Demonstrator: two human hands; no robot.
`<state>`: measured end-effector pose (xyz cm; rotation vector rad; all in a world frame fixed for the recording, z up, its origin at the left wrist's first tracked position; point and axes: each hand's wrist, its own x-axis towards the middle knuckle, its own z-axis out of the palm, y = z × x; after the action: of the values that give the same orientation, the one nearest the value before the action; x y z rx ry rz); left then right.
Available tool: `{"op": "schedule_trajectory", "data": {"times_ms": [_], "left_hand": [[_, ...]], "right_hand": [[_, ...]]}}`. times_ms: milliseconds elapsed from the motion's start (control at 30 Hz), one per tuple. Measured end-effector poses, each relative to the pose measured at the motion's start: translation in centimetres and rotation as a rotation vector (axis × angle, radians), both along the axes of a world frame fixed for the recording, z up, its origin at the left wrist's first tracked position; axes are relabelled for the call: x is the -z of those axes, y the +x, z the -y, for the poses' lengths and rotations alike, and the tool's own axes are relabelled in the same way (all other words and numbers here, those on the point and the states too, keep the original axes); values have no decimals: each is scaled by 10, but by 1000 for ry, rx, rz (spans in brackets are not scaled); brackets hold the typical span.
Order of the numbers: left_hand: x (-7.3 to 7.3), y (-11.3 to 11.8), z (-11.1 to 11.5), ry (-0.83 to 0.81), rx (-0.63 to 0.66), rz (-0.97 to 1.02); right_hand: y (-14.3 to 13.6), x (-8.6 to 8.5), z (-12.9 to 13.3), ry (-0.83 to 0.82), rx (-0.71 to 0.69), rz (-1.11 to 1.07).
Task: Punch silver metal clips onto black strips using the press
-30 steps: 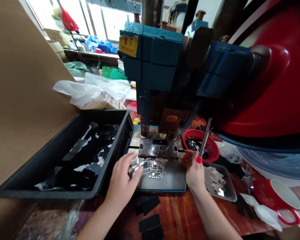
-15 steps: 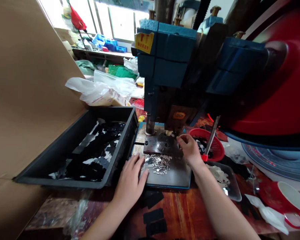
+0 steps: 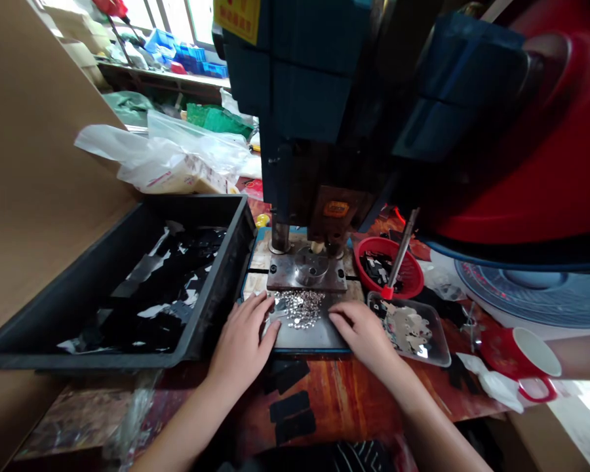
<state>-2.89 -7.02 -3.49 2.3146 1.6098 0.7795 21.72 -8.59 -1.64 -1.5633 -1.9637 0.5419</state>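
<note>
Both hands at the heap of studs

I place everything by the die block (image 3: 285,280) under the blue press (image 3: 299,98). The small shiny studs (image 3: 302,309) lie heaped on the steel plate (image 3: 319,339), just in front of the block. My left hand (image 3: 243,337) is palm-down at the plate's end, front-left of the block — thumb spread away from loosely bent fingers. A grey flat piece (image 3: 276,313) shows beside its fingertips; from here I cannot tell whether the hand has hold of it. My right hand (image 3: 366,331) is front-right of the block, over the plate's other end — fingers curled, thumb close to the forefinger. I cannot tell whether anything sits between them.

Right of the block I see the red basket (image 3: 419,278) with dark pieces in it and, nearer the camera, the clear tray (image 3: 445,339) of pale flat pieces (image 3: 408,326). Left of the block is the black bin (image 3: 223,282), scraps inside. In front, past the plate, dark strips (image 3: 292,406) lie on the wooden table (image 3: 347,393).
</note>
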Motion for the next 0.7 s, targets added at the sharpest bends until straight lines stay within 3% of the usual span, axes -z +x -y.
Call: {"op": "schedule_trajectory", "data": {"times_ms": [133, 300, 433, 567, 700], "left_hand": [[-4, 0, -2, 11, 19, 30], [-5, -1, -3, 2, -19, 51], [-6, -1, -5, -26, 1, 37], [-5, 1, -6, -35, 39, 35], [1, 2, -5, -19, 53, 43]], "right_hand": [[-14, 0, -4, 15, -131, 205], [-16, 4, -6, 35, -126, 313], [-13, 2, -7, 52, -72, 282], [-18, -15, -30, 162, 62, 139], [-27, -29, -65, 296, 61, 105]]}}
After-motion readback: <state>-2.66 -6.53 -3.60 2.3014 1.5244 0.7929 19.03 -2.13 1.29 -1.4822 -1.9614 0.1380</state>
